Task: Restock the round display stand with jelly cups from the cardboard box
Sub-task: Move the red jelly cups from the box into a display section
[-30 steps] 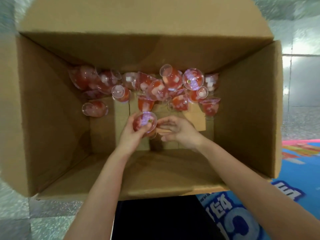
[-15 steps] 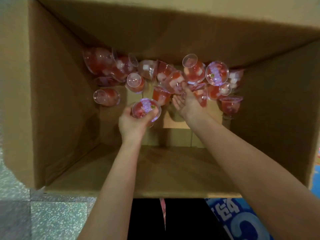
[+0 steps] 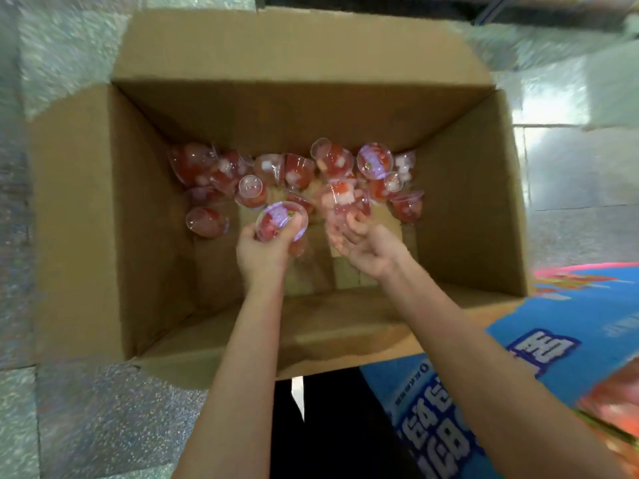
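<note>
Both hands are down in the cardboard box [image 3: 86,209], near the middle of its floor. Left hand [image 3: 262,252], grip curled round a jelly cup [image 3: 281,221], purple lid up; a second cup seems tucked under it, hard to tell. Right hand [image 3: 363,247], palm up, fingers curled round another cup [image 3: 342,200], blurred by motion, so how firm the hold is cannot be told. The remaining cups [image 3: 297,171] lie jumbled along the far wall of the box, most tipped on their sides, one [image 3: 205,221] apart toward the left wall. The round display stand is not clearly in view; only a blue printed surface [image 3: 539,344] shows at the near right corner of the box.

Risks, as I judge them: the right-hand cup looks loosely cradled and could slip back into the pile as the hand lifts. If the left is carrying two, the lower one may drop. Squeezing the thin plastic could pop a lid. Arms could clip the near box wall on the way out.

Versus half a second ago: the right hand was reaching into the pile with nothing in it, now it has a cup and sits nearer the left hand. The left's hold is unchanged. The camera has pulled back, showing more of the box.
</note>
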Available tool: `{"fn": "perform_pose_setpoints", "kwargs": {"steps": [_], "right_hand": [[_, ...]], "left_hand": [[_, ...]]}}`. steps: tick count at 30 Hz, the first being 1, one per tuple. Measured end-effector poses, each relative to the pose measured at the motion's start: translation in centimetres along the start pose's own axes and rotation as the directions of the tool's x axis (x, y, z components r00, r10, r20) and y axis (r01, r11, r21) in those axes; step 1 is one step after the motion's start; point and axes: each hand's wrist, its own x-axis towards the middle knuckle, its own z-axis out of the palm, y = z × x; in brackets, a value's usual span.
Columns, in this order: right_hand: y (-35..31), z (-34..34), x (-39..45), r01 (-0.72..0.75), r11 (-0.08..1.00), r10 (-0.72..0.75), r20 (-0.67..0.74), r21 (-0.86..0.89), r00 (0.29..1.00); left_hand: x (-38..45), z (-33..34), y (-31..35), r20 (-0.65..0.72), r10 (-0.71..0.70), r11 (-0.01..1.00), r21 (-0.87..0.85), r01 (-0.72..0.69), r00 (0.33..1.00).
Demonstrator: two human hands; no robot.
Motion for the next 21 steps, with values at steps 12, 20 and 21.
{"fn": "perform_pose_setpoints", "kwargs": {"steps": [12, 20, 21], "right_hand": [[4.3, -3.0, -19.0, 0.567, 0.803, -0.530, 0.217, -0.181, 0.820], [5.1, -8.7, -30.3, 0.759, 0.638, -0.768, -0.185, -0.128, 0.614], [5.5, -10.3, -31.4, 0.773, 0.619, -0.779, -0.227, -0.136, 0.584]], "left_hand": [[-15.4, 0.1, 7.0, 0.353, 0.120, 0.993, -0.037, -0.115, 0.928], [-27.9, 4.7, 4.6, 0.631, 0.144, 0.977, 0.030, -0.209, 0.762], [-29.3, 5.4, 3.7, 0.660, 0.118, 0.978, 0.055, -0.204, 0.742]]}}
